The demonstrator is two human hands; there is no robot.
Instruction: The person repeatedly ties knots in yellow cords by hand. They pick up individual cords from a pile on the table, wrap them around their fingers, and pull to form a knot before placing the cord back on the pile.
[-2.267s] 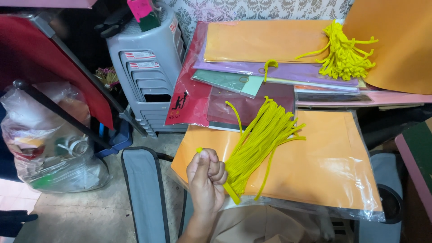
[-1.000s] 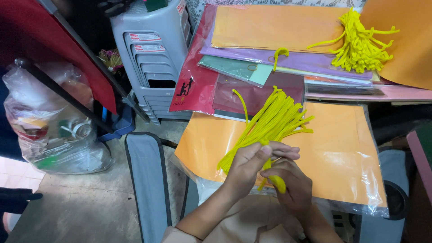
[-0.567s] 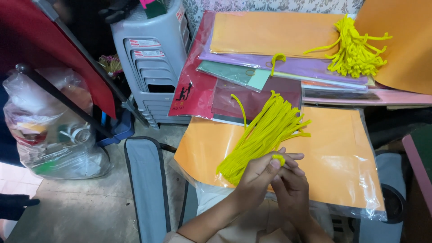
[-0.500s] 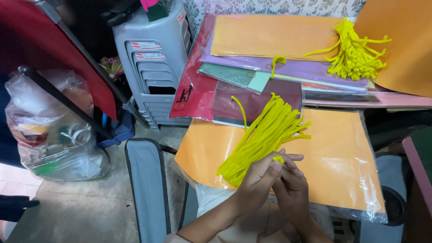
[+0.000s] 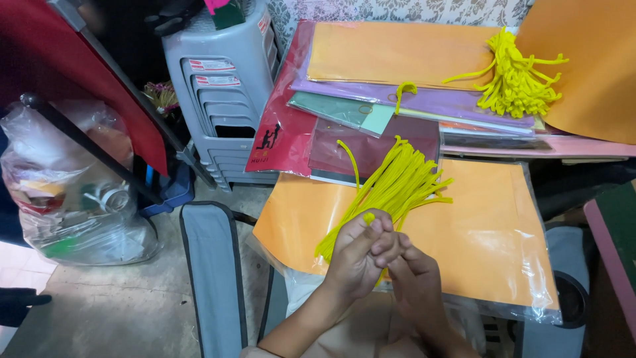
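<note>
A bundle of straight yellow pipe cleaners (image 5: 391, 189) lies on a wrapped pack of orange paper (image 5: 483, 232). My left hand (image 5: 358, 255) and my right hand (image 5: 414, 282) meet over the near end of the bundle, fingers pinched together on one yellow pipe cleaner, whose tip (image 5: 369, 217) sticks up above my left fingers. A second heap of bent yellow pipe cleaners (image 5: 513, 79) rests on the papers further back. One curled yellow piece (image 5: 404, 89) lies on the purple sheet.
Stacked packs of coloured paper (image 5: 371, 86), orange, purple, green and red, cover the back. A stack of grey plastic stools (image 5: 222, 86) stands at the left. A clear plastic bag of odds and ends (image 5: 73, 199) sits on the floor. A grey chair frame (image 5: 209, 272) is near me.
My left hand was alone as a fist over the bundle's edge. My right hand has come in, and both now pinch one pipe cleaner, tip raised.
</note>
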